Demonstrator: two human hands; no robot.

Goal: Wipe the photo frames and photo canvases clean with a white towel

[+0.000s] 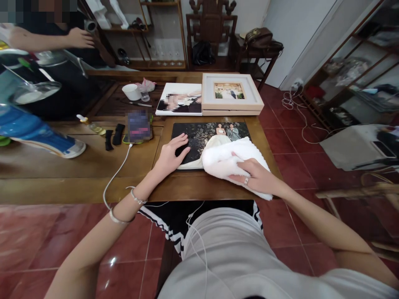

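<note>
A dark wedding photo album (196, 139) lies flat near the front edge of the wooden table, a couple pictured on its cover. My left hand (172, 154) rests on the album's left side, fingers spread and holding nothing. In my right hand (254, 174) is a bunched white towel (232, 155), pressed over the album's lower right part and hanging past its edge. The towel hides that corner of the cover. Behind the album lie a white-edged photo book (179, 99) and a pale box with a framed photo (232, 93), side by side.
A charging phone (139, 126) lies left of the album, its white cable (116, 176) running off the table's front edge. Farther left are a blue bottle (40, 131), a small dropper bottle (92, 125) and a white cup (131, 92). Another person's hand (80, 38) is across the table.
</note>
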